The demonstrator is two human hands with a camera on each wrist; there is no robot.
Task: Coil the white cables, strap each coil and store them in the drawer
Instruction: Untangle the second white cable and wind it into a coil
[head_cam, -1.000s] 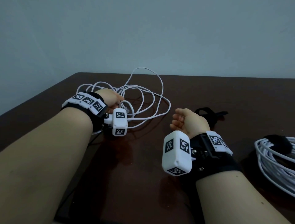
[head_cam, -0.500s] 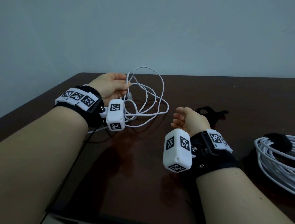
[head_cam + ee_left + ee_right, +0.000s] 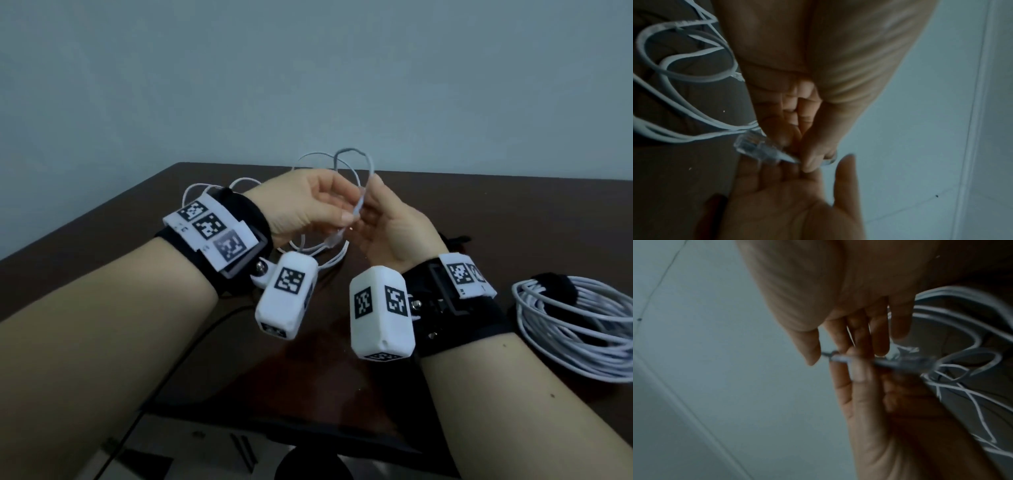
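Note:
My left hand (image 3: 301,205) is raised above the dark table (image 3: 513,212) and pinches a loose white cable (image 3: 368,164) between thumb and fingers, just behind its clear plug (image 3: 334,240). The plug (image 3: 754,147) sticks out below the left fingertips in the left wrist view. Facing it, my right hand (image 3: 394,222) is open with straight fingers, and the cable (image 3: 840,359) runs past its thumb and forefinger. More of this cable lies in loose loops (image 3: 308,248) on the table behind my hands. A finished white coil (image 3: 575,329) with a black strap (image 3: 551,284) rests at the right.
A loose black strap (image 3: 455,240) lies on the table behind my right wrist. A thin black lead (image 3: 191,346) runs from my left wrist over the table's front edge. Below that edge is a pale surface (image 3: 205,445), too dim to identify. A grey wall stands behind.
My left hand has lifted the cable end off the table and carried it to the right. My right hand rose from the table, uncurled and came up against the cable.

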